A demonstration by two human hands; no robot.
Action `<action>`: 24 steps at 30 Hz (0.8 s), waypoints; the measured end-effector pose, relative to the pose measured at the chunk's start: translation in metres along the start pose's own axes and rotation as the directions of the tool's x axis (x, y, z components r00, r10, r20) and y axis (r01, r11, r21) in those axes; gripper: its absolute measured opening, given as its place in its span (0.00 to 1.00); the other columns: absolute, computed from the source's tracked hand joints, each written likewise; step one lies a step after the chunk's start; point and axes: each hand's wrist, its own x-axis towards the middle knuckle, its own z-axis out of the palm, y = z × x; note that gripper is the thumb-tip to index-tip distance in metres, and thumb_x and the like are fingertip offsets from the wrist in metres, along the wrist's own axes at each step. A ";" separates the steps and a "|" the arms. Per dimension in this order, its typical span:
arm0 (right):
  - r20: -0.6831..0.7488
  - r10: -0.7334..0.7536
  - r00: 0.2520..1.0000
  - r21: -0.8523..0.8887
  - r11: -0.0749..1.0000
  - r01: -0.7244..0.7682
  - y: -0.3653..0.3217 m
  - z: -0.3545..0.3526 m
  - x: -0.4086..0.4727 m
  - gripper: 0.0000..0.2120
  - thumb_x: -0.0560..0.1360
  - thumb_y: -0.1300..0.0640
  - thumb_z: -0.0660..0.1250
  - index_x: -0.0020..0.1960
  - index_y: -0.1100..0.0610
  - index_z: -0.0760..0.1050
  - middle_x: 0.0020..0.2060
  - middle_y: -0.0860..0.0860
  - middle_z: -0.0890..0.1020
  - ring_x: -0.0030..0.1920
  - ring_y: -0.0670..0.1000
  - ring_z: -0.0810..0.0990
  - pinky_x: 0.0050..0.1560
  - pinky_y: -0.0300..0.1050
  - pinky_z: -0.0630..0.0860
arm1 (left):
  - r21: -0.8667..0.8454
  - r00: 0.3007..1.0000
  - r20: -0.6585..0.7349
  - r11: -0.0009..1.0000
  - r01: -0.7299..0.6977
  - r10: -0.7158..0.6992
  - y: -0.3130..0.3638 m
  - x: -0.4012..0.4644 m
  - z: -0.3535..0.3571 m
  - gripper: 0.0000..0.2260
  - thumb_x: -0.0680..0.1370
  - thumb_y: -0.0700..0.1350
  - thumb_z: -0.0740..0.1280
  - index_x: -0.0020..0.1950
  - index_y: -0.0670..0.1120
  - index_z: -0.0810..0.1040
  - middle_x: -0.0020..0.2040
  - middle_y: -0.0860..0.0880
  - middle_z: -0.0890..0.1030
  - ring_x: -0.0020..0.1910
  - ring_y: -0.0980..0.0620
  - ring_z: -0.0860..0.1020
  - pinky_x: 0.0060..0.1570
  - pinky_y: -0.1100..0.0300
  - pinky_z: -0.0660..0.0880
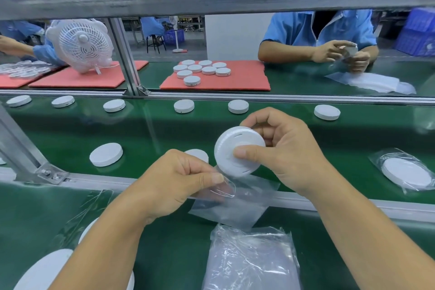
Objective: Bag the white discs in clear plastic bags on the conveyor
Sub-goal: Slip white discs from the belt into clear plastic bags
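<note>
My right hand (282, 148) grips the white disc (237, 150) on edge, just above and right of the clear bag (235, 198), whose mouth my left hand (174, 181) pinches open, so the disc must go down-left.

Nine white discs (195, 68) sit on one pink mat (244, 80). Six row discs (184, 106) line the belt (70, 129). One bagged disc (406, 173). One fan (81, 45) (plus one held disc (231, 148), one open bag (235, 202)).
</note>
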 end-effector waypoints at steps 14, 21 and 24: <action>-0.257 -0.062 0.965 0.130 0.987 0.098 -0.015 -0.008 0.000 0.20 0.59 0.53 0.79 0.48 0.53 0.78 0.39 0.50 0.87 0.40 0.48 0.84 0.40 0.38 0.80 | -0.064 0.954 -0.297 0.998 0.023 -0.042 -0.001 0.008 0.007 0.11 0.63 0.45 0.81 0.37 0.42 0.82 0.37 0.38 0.87 0.35 0.43 0.87 0.34 0.58 0.83; -0.172 -0.056 0.984 -0.023 0.998 0.052 -0.011 -0.004 -0.003 0.18 0.62 0.58 0.83 0.46 0.51 0.79 0.40 0.54 0.86 0.39 0.55 0.85 0.40 0.46 0.84 | -0.043 0.955 -0.293 0.999 0.032 -0.043 0.003 0.008 0.010 0.17 0.58 0.51 0.80 0.37 0.40 0.84 0.38 0.38 0.87 0.36 0.41 0.88 0.40 0.49 0.86; -0.183 -0.043 0.982 -0.088 0.996 0.027 -0.006 -0.009 -0.003 0.16 0.65 0.60 0.82 0.47 0.51 0.79 0.40 0.55 0.86 0.43 0.63 0.84 0.43 0.55 0.83 | -0.055 0.973 -0.229 0.998 -0.004 -0.009 0.006 0.006 0.008 0.13 0.60 0.52 0.79 0.37 0.45 0.87 0.40 0.40 0.88 0.38 0.41 0.88 0.39 0.54 0.86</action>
